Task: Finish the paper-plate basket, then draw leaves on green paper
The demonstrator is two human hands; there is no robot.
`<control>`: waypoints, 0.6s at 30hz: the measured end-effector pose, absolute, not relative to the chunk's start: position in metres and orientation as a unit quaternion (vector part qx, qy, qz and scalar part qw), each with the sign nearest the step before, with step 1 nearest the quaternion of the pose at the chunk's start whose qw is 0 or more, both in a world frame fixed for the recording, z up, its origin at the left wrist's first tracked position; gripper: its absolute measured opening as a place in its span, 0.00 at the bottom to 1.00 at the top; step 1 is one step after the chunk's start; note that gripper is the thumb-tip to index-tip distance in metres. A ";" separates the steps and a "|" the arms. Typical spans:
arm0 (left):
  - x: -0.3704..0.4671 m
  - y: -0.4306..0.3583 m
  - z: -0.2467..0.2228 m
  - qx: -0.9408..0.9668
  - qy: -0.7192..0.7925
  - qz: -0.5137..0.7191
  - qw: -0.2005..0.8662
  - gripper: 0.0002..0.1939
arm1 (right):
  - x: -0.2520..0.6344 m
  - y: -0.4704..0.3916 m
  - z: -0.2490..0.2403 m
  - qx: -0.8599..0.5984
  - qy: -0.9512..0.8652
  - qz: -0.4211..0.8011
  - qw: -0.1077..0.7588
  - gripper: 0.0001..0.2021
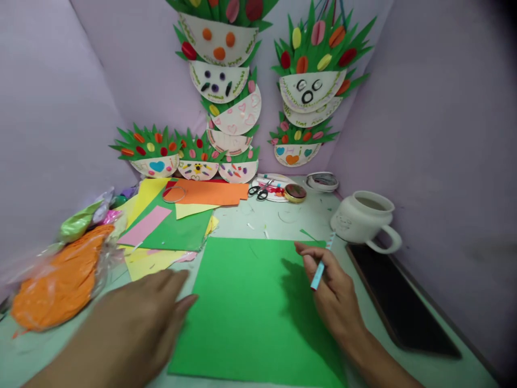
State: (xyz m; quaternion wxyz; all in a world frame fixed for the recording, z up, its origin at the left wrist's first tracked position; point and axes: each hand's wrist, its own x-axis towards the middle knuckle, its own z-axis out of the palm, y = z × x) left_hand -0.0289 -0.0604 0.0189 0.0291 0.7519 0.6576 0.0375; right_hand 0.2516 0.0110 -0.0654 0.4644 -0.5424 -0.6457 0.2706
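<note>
A large green paper sheet (242, 312) lies flat in front of me. My right hand (333, 291) is above its right side, with a slim light-blue pencil (319, 275) held among the fingers, its striped end pointing up and away. A dark shadow of that hand falls on the sheet. At the sheet's left edge is my left hand (141, 318), slightly blurred, thumb and forefinger apart, with nothing visible in it. Whether it touches the paper I cannot tell.
Coloured sheets (194, 226) and bagged orange clay (64, 280) lie to the left. Black-handled scissors (262, 189) and a round tin (295, 193) are at the back. A white mug (359, 215) and a dark phone (399, 302) stand right. Paper-plate flower crafts (220, 40) hang on the wall.
</note>
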 end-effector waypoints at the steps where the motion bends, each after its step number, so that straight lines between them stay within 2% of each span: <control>1: -0.005 -0.045 0.022 0.791 0.611 0.016 0.043 0.17 | 0.256 0.014 -0.065 -0.543 -0.640 0.266 0.474 0.10; 4: 0.061 -0.009 0.012 0.875 0.477 -0.027 0.074 0.18 | 0.267 0.023 -0.069 -0.534 -0.680 0.240 0.441 0.09; 8: 0.097 0.007 -0.024 0.904 0.410 -0.021 0.116 0.26 | 0.270 0.031 -0.077 -0.504 -0.756 0.222 0.354 0.09; 12: 0.075 0.003 -0.038 0.924 0.347 -0.018 0.157 0.27 | 0.268 0.033 -0.078 -0.494 -0.788 0.200 0.308 0.12; 18: 0.033 -0.018 -0.012 0.928 0.284 -0.039 0.238 0.25 | 0.260 0.029 -0.071 -0.488 -0.811 0.166 0.276 0.13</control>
